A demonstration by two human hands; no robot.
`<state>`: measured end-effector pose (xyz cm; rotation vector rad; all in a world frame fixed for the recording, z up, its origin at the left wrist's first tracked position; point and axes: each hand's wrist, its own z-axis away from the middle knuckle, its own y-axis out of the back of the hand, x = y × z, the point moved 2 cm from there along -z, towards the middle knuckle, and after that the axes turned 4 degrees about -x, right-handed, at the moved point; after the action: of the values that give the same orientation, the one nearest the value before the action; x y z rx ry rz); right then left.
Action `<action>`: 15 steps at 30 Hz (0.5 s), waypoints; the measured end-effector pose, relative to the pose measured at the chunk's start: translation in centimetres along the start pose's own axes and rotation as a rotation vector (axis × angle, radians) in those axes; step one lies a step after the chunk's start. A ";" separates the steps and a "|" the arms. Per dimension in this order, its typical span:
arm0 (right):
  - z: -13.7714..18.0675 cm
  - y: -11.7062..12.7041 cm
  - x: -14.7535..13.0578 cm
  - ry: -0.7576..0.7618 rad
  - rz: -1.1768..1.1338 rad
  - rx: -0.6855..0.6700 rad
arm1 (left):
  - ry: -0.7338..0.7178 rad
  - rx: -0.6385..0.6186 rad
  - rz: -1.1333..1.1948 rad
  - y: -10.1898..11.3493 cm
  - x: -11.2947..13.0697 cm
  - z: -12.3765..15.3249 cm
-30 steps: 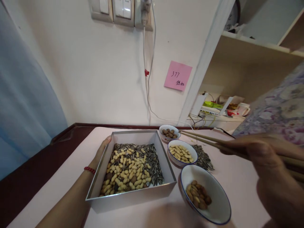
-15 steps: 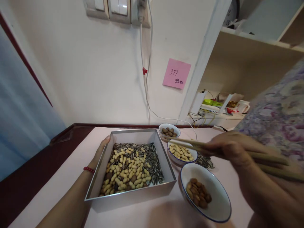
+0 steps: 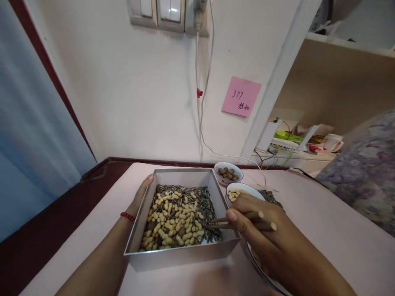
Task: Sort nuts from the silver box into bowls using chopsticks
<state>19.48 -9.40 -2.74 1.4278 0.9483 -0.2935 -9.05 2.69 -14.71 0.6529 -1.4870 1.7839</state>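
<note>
A square grey box (image 3: 182, 258) holds peanuts in their shells (image 3: 174, 220), striped sunflower seeds (image 3: 202, 201) and some round brown nuts. My left hand (image 3: 142, 195) grips the box's left wall, its fingers partly hidden behind it. In my right hand (image 3: 267, 230) is a pair of wooden chopsticks (image 3: 222, 223). Their tips reach over the box's right wall to the sunflower seeds. My right hand partly covers a bowl of peanuts (image 3: 253, 190) and most of a bowl with brown nuts (image 3: 256, 265) nearer me.
A small bowl of round brown nuts (image 3: 228, 177) stands at the back by the wall. Loose sunflower seeds (image 3: 271, 197) lie right of the peanut bowl. A white cable (image 3: 222, 156) runs down onto the table. At the right edge is a person's floral garment (image 3: 364, 172).
My right hand has brought the chopsticks left and down from above the bowls into the box. The left hand keeps its hold. The view has shifted a little to the left.
</note>
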 end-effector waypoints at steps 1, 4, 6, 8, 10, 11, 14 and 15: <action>-0.1 -0.2 0.1 -0.001 0.008 -0.002 | -0.003 -0.003 0.002 0.0 0.0 0.0; -0.5 -0.7 0.4 0.010 0.032 0.004 | -0.033 -0.008 -0.011 0.2 0.1 -0.1; -0.7 -0.9 0.6 0.016 0.037 0.017 | -0.076 -0.026 -0.033 0.4 0.1 -0.2; -0.8 -0.9 0.8 0.014 0.031 0.034 | -0.118 -0.042 -0.048 0.5 0.2 -0.3; -0.8 -0.8 1.0 0.010 0.020 0.047 | -0.123 -0.040 -0.048 0.5 0.1 -0.4; -0.8 -0.7 1.1 0.011 0.018 0.053 | -0.112 -0.034 -0.045 0.5 0.1 -0.3; -0.8 -0.4 0.9 0.028 0.026 0.080 | -0.059 -0.017 -0.041 0.2 0.0 -0.1; -0.7 -0.3 0.7 0.040 0.032 0.095 | -0.048 -0.006 -0.041 0.1 0.0 -0.1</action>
<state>19.47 -8.51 -3.33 1.5394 0.9534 -0.2912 -9.11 2.75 -14.74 0.7222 -1.4994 1.7438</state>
